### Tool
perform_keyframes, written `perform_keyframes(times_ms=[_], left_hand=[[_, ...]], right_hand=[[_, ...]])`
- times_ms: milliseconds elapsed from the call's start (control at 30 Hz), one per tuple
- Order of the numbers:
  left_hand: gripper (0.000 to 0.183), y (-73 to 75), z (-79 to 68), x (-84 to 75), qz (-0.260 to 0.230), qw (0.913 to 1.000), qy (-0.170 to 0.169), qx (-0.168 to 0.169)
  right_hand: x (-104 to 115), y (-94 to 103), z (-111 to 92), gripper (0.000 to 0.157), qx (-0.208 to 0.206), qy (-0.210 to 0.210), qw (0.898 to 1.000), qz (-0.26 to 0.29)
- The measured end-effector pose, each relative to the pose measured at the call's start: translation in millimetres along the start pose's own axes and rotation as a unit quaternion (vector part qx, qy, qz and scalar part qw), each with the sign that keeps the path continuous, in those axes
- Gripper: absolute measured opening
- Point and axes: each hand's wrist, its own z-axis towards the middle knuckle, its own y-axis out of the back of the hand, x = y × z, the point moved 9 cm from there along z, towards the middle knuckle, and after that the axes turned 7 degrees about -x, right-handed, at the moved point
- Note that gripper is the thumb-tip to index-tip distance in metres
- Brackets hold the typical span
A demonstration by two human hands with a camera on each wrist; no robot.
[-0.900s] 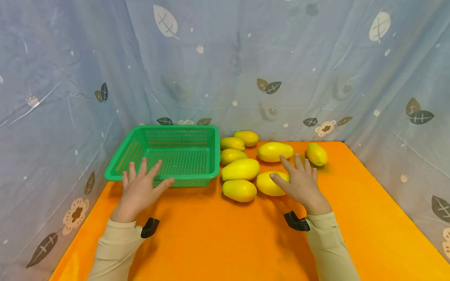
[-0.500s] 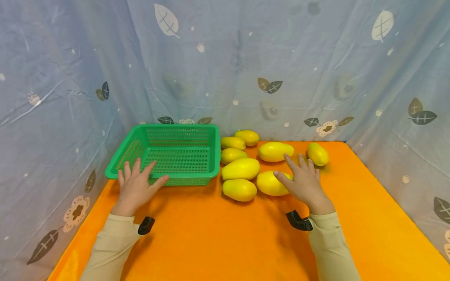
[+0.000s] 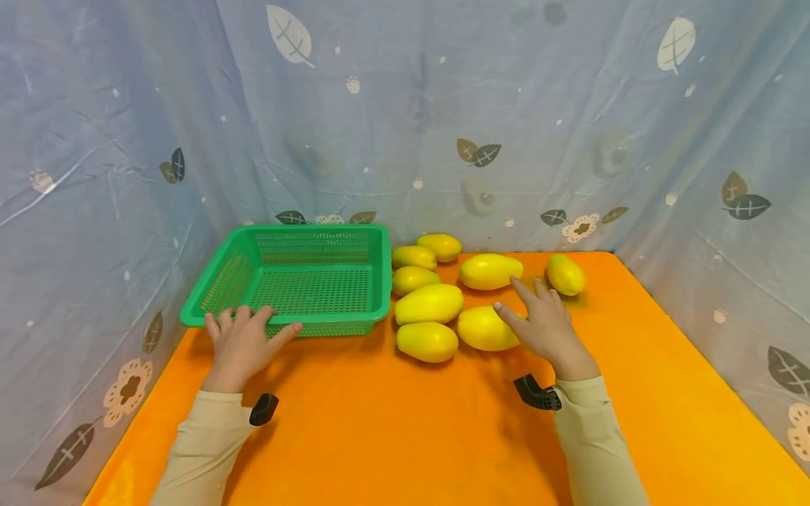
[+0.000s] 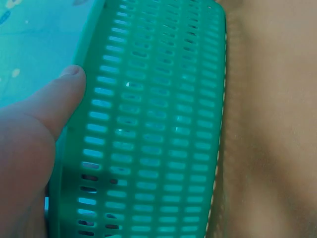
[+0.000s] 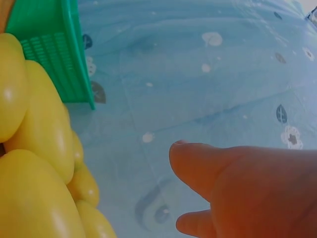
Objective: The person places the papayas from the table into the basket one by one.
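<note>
A green slotted plastic basket (image 3: 335,327) stands at the back left of the orange table. My left hand (image 3: 240,349) is at its near-left rim, the fingers bent over the edge to the inside. In the left wrist view the thumb (image 4: 67,91) lies against the outer side of the rim. My right hand (image 3: 549,330) is held with fingers spread above a yellow papaya-like fruit (image 3: 484,329), partly covering it. Its fingertips overlap the edge of another such fruit (image 3: 489,271) behind. Nothing is held in the right hand.
Several more oblong yellow fruits (image 3: 429,304) lie clustered against the basket's right side. A lone yellow fruit (image 3: 565,275) is at the back right. Blue patterned curtains (image 3: 405,126) enclose the orange table (image 3: 392,429) at the back and both sides.
My left hand has come down onto the basket's near rim, its spread fingers now bent over it. The right hand has shifted slightly right over the fruits. Basket and fruits stay in place.
</note>
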Motion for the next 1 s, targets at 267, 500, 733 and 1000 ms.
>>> perform_keyframes(times_ms=[267,500,733,1000], left_hand=[[0.071,2.5,1.7,-3.6,-0.001,0.9999,-0.009,-0.014],[0.073,0.5,-0.3,-1.9,-0.004,1.0,-0.004,-0.006],[0.074,-0.9,-2.3,-1.1,0.006,0.9999,-0.009,-0.008],[0.073,-0.2,-1.8,-0.8,0.007,0.9998,-0.009,-0.015]], right_hand=[[1.4,1.7,2.0,0.081,0.017,0.009,0.999,0.036],[0.2,-9.5,8.4,0.078,0.04,0.022,0.997,0.06],[0.2,-29.4,30.9,0.073,0.1,0.063,0.992,0.051],[-4.7,-49.7,41.2,0.072,0.198,0.107,0.974,0.019]])
